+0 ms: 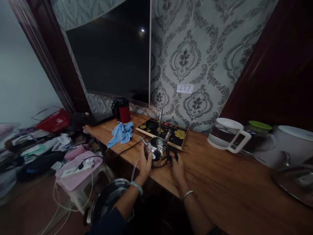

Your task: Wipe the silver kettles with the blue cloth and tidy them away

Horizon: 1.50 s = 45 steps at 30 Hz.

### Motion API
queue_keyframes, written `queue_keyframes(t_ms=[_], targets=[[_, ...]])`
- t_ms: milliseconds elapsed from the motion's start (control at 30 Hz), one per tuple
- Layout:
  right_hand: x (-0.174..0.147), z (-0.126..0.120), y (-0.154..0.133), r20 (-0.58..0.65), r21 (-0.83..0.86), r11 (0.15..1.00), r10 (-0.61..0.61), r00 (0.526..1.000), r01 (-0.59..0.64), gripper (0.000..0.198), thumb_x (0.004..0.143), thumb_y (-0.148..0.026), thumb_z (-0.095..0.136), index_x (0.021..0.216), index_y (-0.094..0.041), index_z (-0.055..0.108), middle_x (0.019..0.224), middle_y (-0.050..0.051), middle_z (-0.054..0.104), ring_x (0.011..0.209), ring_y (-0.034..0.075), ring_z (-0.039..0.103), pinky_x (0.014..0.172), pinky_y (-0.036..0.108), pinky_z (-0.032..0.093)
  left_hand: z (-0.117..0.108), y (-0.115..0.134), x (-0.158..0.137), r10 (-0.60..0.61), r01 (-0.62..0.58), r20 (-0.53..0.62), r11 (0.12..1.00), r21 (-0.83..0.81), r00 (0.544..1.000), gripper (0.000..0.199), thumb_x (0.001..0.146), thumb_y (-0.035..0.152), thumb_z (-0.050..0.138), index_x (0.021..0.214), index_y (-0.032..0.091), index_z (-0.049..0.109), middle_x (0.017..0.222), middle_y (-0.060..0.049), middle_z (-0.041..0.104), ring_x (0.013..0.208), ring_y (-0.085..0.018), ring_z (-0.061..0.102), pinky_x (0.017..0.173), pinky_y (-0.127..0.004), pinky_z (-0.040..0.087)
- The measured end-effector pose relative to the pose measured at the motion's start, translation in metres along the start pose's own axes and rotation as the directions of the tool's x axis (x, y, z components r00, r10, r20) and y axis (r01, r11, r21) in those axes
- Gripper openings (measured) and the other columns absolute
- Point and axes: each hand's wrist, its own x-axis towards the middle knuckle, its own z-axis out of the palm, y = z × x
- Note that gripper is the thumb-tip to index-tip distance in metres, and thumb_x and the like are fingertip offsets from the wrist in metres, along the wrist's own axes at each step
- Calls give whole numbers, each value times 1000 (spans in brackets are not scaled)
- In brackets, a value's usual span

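A shiny metal kettle [156,153] is near the front edge of the wooden table, its top uncovered and its spout pointing left. My left hand [146,164] presses against the kettle's left side, thumb on the front. My right hand [178,166] is closed around the kettle's black handle [172,154]. Just behind, a slim metal tap [160,121] rises from a black tea stove panel [179,133] with gold flowers and a small red light. Whether water runs from the tap I cannot tell.
A blue cloth [121,133] and a red-black electric kettle [123,110] are on the left. Right of me stand a glass pitcher [221,133] and a green-lidded pot [259,125]. A dark basin [107,195] sits below the table edge, near a pink stool [73,179] with a power strip.
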Motion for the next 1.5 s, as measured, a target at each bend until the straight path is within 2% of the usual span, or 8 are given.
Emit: queue_keyframes(t_ms=[167, 300, 400, 667, 900, 1167, 1300, 1500], targets=[[-1, -1, -2, -20, -62, 996, -66, 998, 64, 37, 75, -55, 68, 92, -23, 64, 76, 0, 68, 61, 16, 59, 56, 27, 46, -1, 0, 0, -1, 1, 8, 1000, 5, 1000, 76, 95, 60, 50, 156, 18, 32, 160, -18, 39, 151, -30, 35, 126, -49, 26], [-1, -6, -6, -20, -114, 980, -169, 985, 165, 36, 76, -52, 69, 95, -21, 67, 92, 3, 72, 84, 20, 64, 72, 31, 51, -1, -1, 0, -4, 4, 12, 1000, 3, 1000, 75, 96, 60, 48, 157, 18, 31, 162, -17, 36, 152, -29, 33, 126, -48, 25], [-1, -10, -7, -40, -85, 986, -149, 988, 145, 37, 74, -51, 71, 94, -20, 68, 96, 5, 73, 90, 22, 65, 74, 32, 53, 0, -1, -1, 20, -20, -7, 1000, 11, 1000, 74, 97, 59, 48, 156, 18, 32, 161, -18, 36, 151, -30, 34, 126, -50, 25], [-4, -10, -15, -8, 66, 997, -34, 999, 34, 32, 69, -42, 69, 93, -21, 66, 96, 3, 72, 86, 21, 68, 70, 32, 57, 0, 7, 1, 43, -43, 11, 999, 4, 999, 72, 97, 57, 49, 154, 17, 34, 159, -18, 39, 149, -29, 37, 125, -48, 27], [1, -11, -18, 5, 59, 998, -11, 1000, 11, 29, 63, -35, 66, 88, -22, 68, 91, 2, 73, 81, 20, 66, 68, 30, 56, 1, 8, 2, 29, -29, 25, 999, -32, 999, 73, 97, 57, 51, 155, 18, 33, 159, -18, 40, 149, -28, 38, 125, -44, 28], [1, -15, -20, 59, 20, 999, 31, 998, -32, 30, 63, -35, 66, 89, -20, 67, 77, 0, 71, 61, 15, 61, 53, 25, 46, 1, 6, 2, 32, -32, 23, 999, -5, 999, 76, 96, 60, 50, 155, 15, 33, 159, -20, 38, 149, -29, 38, 125, -46, 28], [2, -18, -21, 109, 20, 997, 67, 992, -69, 33, 61, -35, 68, 91, -20, 69, 73, -1, 70, 58, 14, 60, 54, 26, 47, 0, 6, 3, 40, -41, 40, 999, 2, 998, 74, 97, 59, 49, 155, 15, 32, 161, -20, 37, 151, -28, 35, 126, -46, 26], [2, -16, -17, 86, 24, 998, 51, 995, -53, 31, 63, -36, 69, 90, -21, 69, 60, -4, 66, 49, 13, 56, 48, 25, 43, 0, 5, 3, 38, -37, 40, 999, -8, 998, 73, 97, 57, 50, 156, 17, 32, 161, -17, 37, 151, -27, 34, 126, -43, 26]])
